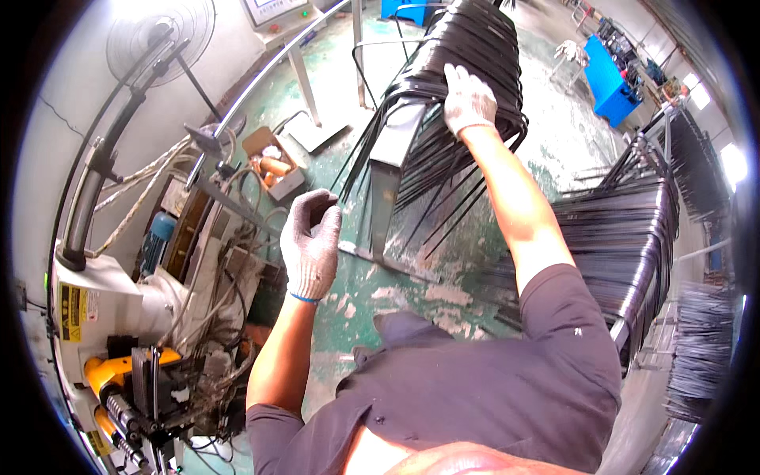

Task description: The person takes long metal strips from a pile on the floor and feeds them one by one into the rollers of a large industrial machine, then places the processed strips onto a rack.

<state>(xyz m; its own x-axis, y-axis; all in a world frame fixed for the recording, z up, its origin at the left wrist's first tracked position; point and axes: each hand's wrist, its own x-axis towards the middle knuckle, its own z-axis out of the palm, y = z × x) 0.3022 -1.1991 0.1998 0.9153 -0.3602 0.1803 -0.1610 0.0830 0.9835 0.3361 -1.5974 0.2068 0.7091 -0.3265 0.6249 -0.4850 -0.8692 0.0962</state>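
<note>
My right hand [470, 101], in a pale knitted glove, reaches forward and rests on a stack of bent black metal rods [467, 47]. Its fingers lie stretched over the near end of the stack. A grey metal stand [387, 170] carries these rods, and their legs hang down below it. My left hand [310, 245], gloved in a greyish knit with a blue cuff edge, is raised to the left of the stand. Its fingers curl, with a gap between them and the thumb, and nothing shows in it. The closest rod tips are just beyond its fingertips.
A second rack of bent black rods [617, 245] stands at my right. On the left is a machine with a yellow part [119, 372], hoses and cables. A cardboard box [273, 162] sits on the worn green floor. Farther off are a blue bin [608, 83] and a fan [158, 36].
</note>
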